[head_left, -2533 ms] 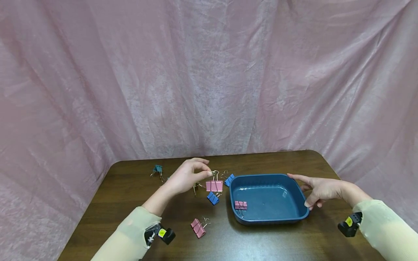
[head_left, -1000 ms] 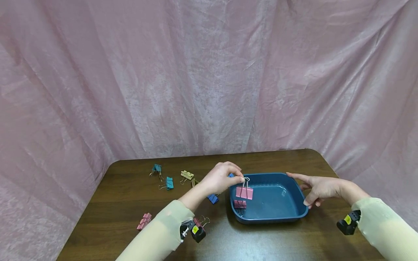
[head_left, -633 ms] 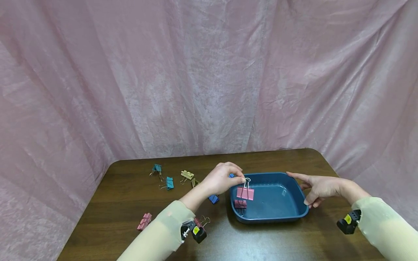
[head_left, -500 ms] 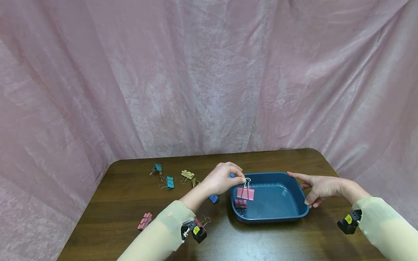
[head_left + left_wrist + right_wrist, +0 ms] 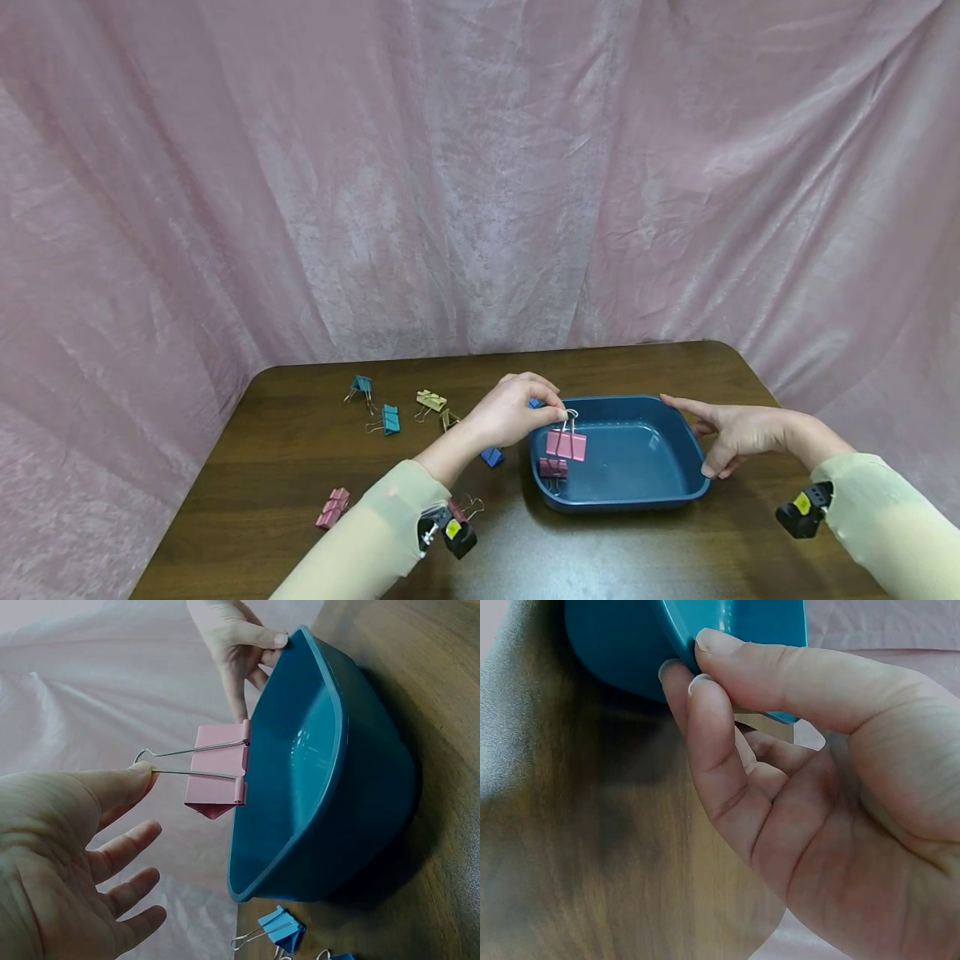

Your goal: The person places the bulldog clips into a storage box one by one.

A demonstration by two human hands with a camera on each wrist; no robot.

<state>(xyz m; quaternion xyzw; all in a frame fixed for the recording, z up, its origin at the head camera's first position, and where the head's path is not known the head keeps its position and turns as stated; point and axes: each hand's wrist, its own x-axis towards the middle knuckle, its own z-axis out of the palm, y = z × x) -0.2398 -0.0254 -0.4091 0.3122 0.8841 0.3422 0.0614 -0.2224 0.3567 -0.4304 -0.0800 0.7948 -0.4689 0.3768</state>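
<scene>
Hanging behind everything: pink curtain (image 5: 480, 183). Below it, brown wooden table (image 5: 262, 475). Blue tray (image 5: 630, 471) sits upright on it, right of centre. Right hand (image 5: 741, 433) grips the tray's right end, thumb and index set apart at the rim. Left hand (image 5: 513, 411) pinches one wire handle of the large pink clip (image 5: 566, 445) between thumb and index; other fingers spread loosely. That clip hangs over the tray's left part, body down. Small pink clip (image 5: 552, 468) lies inside, near the left wall. Rest are on the table: pink clip at near left (image 5: 333, 508), another half hidden behind the left wrist camera (image 5: 460, 545), two teal clips (image 5: 390, 421) at far left, two yellow clips (image 5: 431, 401) near mid-table, two blue clips (image 5: 492, 457) just left of the tray, both partly covered.
</scene>
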